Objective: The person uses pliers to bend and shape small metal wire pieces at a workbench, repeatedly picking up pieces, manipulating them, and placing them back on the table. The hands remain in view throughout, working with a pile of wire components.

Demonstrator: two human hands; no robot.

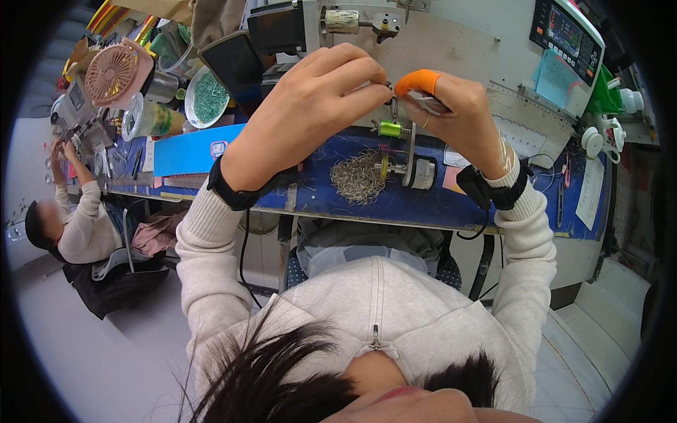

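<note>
My left hand [322, 98] and my right hand [460, 103] meet fingertip to fingertip at a small metal fixture [394, 106] on the bench machine. The left thumb and index finger are pinched together at it; whatever is between them is too small to make out. An orange finger cot [420, 80] covers a fingertip of the right hand, whose thumb is bent in beside it. Just below the fingertips sits a bright green metal cylinder [390, 128]. Under that, a heap of small bent wire pieces [358, 177] lies on the blue mat [317, 203].
A small motor [423, 173] stands right of the heap. Farther right is a control panel with a display [568, 39]. To the left are a blue board [195, 150], a plate of green pieces [209, 98], a plastic cup [153, 119] and a pink fan [117, 73]. Another person [84, 222] works at far left.
</note>
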